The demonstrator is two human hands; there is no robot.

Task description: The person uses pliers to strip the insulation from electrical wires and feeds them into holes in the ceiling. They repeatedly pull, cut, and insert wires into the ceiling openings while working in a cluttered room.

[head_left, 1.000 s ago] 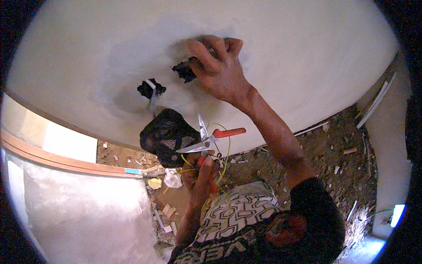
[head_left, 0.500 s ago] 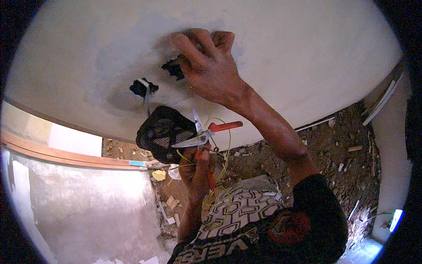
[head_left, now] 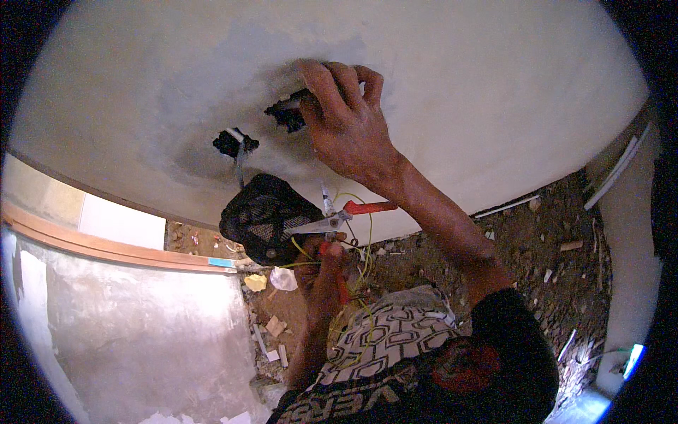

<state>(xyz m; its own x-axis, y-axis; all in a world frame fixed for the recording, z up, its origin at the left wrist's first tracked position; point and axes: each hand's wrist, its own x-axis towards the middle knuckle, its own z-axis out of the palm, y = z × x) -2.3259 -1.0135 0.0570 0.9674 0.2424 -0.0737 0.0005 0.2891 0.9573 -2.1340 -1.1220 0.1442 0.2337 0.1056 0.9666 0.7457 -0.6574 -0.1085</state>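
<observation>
Largest first: the pale wall (head_left: 494, 92) is filling the upper frame, and the littered ground (head_left: 537, 254) is showing at right. Left of centre, a black mesh item (head_left: 272, 222) is sitting just beyond the left hand; I am failing to tell its kind, or whether the two are touching.

The shears (head_left: 335, 222) are lying at mid-frame, blades (head_left: 311, 227) spread. I am judging them light but stiff, with sharp edges and smooth handles (head_left: 372, 207); those red handles are looking like the right place to hold.

Above them, the upper hole (head_left: 288, 115) and lower hole (head_left: 226, 143) are breaking the wall with ragged rims, probably crumbly. A grey cable (head_left: 240, 166) is hanging from the lower one, likely bendable.

Thin yellow wire (head_left: 301, 248) is looping around the shears. I am expecting it to be springy and light, best pinched close to an end.

Grip: the right hand (head_left: 353, 138) is resting bent-fingered at the upper hole's right edge; its fingertips are partly hiding, so I am not able to tell whether it is holding anything. The left hand (head_left: 321, 272) is closing around the lower handle, near the pivot; whether it is also pinching wire is staying unclear.
</observation>
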